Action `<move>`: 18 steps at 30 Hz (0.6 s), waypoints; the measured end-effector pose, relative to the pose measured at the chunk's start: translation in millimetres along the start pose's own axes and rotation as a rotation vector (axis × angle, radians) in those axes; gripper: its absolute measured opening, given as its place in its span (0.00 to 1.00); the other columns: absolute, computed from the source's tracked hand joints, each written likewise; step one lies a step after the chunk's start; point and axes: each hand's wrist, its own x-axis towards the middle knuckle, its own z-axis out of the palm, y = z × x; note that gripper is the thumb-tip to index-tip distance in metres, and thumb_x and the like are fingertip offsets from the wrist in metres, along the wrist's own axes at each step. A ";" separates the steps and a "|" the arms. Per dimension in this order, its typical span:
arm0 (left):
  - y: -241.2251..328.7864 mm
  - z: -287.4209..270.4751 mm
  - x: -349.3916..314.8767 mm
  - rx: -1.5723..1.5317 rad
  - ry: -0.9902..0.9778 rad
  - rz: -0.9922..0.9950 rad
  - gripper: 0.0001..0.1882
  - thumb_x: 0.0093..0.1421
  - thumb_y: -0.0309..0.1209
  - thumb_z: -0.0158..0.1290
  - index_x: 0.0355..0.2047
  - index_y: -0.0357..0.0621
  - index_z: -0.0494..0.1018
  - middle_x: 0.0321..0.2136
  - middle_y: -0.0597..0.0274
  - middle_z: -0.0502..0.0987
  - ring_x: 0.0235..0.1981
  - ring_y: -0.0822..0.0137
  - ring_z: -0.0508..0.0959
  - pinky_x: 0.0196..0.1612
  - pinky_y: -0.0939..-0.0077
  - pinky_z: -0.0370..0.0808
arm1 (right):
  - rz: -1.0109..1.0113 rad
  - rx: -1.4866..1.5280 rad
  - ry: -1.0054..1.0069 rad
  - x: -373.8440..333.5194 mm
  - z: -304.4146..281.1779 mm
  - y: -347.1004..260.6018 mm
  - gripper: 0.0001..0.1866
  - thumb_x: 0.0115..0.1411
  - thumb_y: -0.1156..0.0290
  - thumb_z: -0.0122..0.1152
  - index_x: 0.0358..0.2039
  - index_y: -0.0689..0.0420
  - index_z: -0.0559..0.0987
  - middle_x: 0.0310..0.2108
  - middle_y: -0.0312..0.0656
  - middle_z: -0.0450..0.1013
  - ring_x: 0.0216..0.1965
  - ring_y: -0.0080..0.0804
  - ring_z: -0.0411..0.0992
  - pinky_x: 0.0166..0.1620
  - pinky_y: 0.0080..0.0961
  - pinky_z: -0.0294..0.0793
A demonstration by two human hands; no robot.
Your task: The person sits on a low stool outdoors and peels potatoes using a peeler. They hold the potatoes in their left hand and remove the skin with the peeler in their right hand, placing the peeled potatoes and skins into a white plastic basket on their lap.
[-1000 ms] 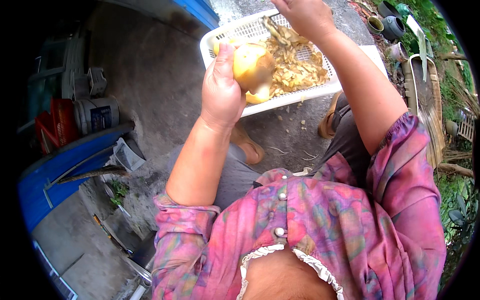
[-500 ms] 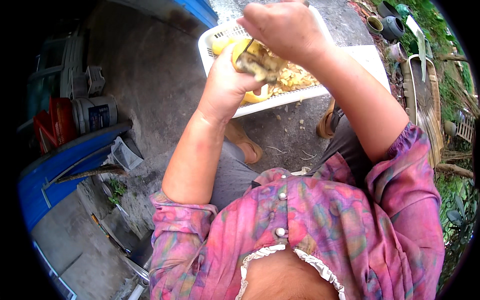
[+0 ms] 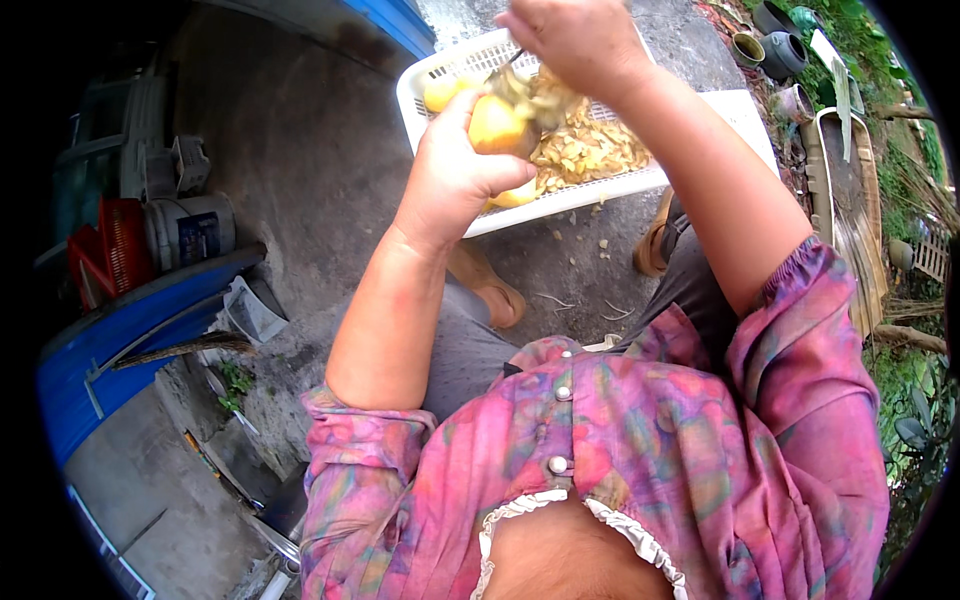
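My left hand (image 3: 455, 165) is wrapped around a round yellow fruit (image 3: 500, 128) above the basket. Greyish-green pulp (image 3: 540, 100), smeared by motion, comes away at the fruit's far right side. My right hand (image 3: 580, 40) is closed higher up, at the frame's top edge. From it a thin dark tool shaft (image 3: 516, 56) reaches down to the pulp; its kind cannot be made out. Below both hands stands a white slatted plastic basket (image 3: 480, 226), holding many pale yellow flat pieces (image 3: 592, 150) and more yellow fruit (image 3: 440, 95).
A white board or lid (image 3: 745, 115) lies right of the basket. Pots (image 3: 785, 55) and a long trough (image 3: 845, 190) line the right side. Leftward are a red crate (image 3: 125, 245), white bucket (image 3: 200, 230) and blue panel (image 3: 170, 310). My feet in brown shoes (image 3: 500, 300) are below.
My right hand has lifted slightly up and away, with the pulp pulled out from the fruit. My left hand has turned the fruit so its smooth yellow skin shows.
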 end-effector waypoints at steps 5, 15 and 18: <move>2.7 -1.9 0.3 0.062 0.007 0.006 0.32 0.40 0.16 0.57 0.49 0.34 0.65 0.42 0.58 0.74 0.44 0.68 0.74 0.47 0.73 0.73 | 0.197 0.049 0.007 2.4 2.0 28.6 0.15 0.60 0.58 0.50 0.27 0.56 0.77 0.22 0.52 0.74 0.27 0.51 0.75 0.33 0.45 0.74; -1.6 -4.1 -2.1 0.013 -0.020 0.029 0.32 0.40 0.14 0.57 0.50 0.36 0.65 0.40 0.59 0.74 0.40 0.67 0.76 0.44 0.74 0.75 | 0.299 0.068 -0.093 0.9 0.3 39.1 0.16 0.60 0.60 0.50 0.27 0.59 0.78 0.26 0.55 0.75 0.31 0.54 0.74 0.37 0.46 0.73; -1.9 -10.0 2.0 -0.127 -0.057 -0.058 0.32 0.42 0.14 0.57 0.51 0.35 0.65 0.42 0.57 0.74 0.41 0.66 0.77 0.43 0.74 0.77 | 0.260 0.193 -0.015 3.1 1.5 32.7 0.16 0.59 0.60 0.51 0.27 0.59 0.78 0.26 0.55 0.75 0.32 0.54 0.74 0.39 0.46 0.73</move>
